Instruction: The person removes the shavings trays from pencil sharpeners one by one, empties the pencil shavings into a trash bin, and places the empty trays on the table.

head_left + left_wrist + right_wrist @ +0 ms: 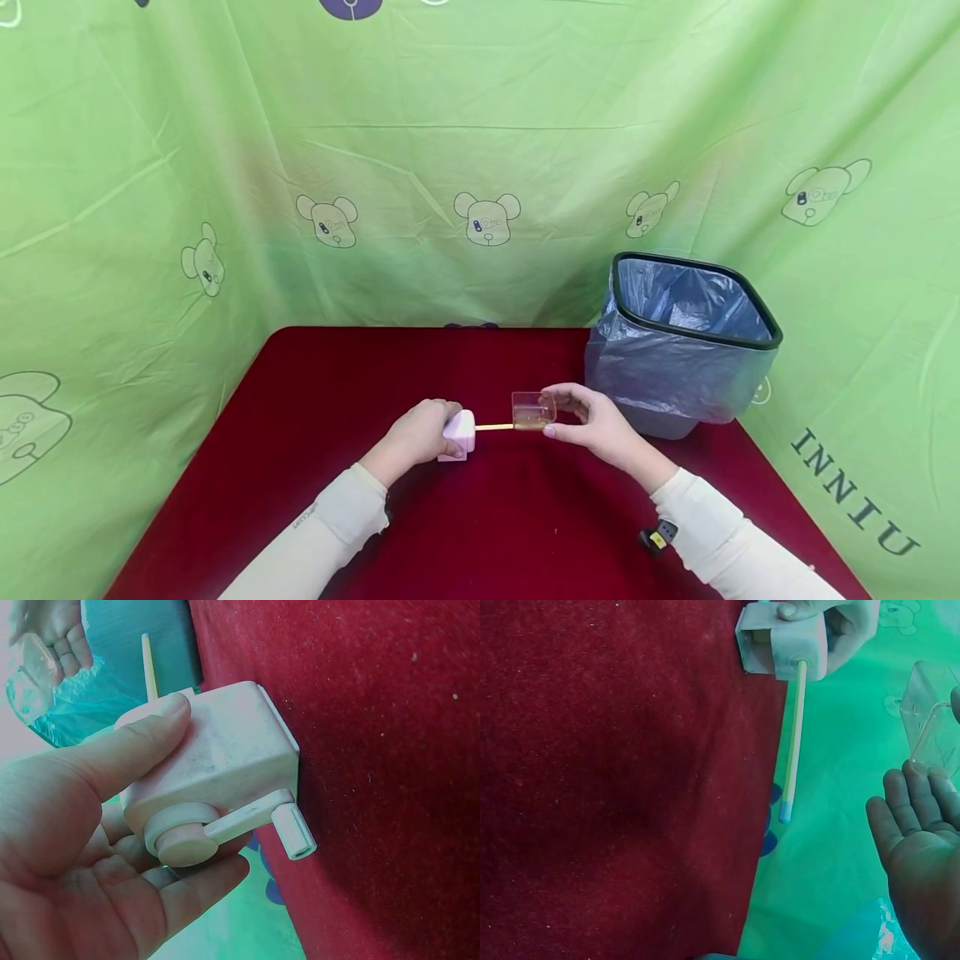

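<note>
My left hand [422, 429] grips a pale pink crank pencil sharpener [460, 431] above the table, thumb over its top in the left wrist view. Its crank handle [294, 831] juts out at the end nearest the palm. From the opposite end sticks a yellow pencil [795, 742] with a blue tip, pointing toward the right hand. In the right wrist view the sharpener shows an open cavity [760, 651] on one side. My right hand [596, 427] pinches a clear plastic shavings drawer [528, 411] between thumb and fingers, apart from the sharpener. Whether shavings lie inside is unclear.
A dark-rimmed bin [682, 392] lined with a translucent blue bag stands at the table's back right, just beyond the right hand. Dark red cloth covers the table [337, 375]. Green printed curtains [480, 150] enclose the back and sides.
</note>
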`<state>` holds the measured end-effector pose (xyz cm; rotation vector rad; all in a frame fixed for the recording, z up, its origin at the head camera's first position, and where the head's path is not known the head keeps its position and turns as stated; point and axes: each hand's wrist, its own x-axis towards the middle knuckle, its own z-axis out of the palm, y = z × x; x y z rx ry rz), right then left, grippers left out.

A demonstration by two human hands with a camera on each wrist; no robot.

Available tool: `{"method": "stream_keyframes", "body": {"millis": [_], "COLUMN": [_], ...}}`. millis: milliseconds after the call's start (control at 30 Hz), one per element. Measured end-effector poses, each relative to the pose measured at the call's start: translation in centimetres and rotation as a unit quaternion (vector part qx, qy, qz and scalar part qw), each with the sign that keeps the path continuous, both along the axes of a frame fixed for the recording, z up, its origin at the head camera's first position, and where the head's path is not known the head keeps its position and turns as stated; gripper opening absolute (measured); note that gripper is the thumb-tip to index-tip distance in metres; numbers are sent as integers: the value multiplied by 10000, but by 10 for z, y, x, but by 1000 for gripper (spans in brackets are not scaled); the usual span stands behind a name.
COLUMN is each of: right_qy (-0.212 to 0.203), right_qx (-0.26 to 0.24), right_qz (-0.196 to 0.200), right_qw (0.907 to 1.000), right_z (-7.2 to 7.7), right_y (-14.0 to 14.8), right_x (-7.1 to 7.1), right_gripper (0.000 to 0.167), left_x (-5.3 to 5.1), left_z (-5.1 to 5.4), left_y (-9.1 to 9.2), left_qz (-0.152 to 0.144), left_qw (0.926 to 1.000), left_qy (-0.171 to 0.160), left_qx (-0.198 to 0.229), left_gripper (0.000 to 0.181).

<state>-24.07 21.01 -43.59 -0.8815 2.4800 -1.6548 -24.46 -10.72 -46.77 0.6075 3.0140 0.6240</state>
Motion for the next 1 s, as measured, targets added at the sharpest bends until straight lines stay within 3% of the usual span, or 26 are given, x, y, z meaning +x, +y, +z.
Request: {"method": "stream_keyframes", "body": {"millis": [1000], "right_qy": [-244], "right_qx": [377], "right_qz": [46], "right_qw": [9990], "right_z": [-21], "right_y": [-7], "right_x": [6], "right_gripper": [55], "left_x": [2], "left_z": [2], "left_y": [0], "left_qz": [15], "left_qw": [10000], "left_qy": [-39], "left_qx": [76], "left_gripper": [66]}}
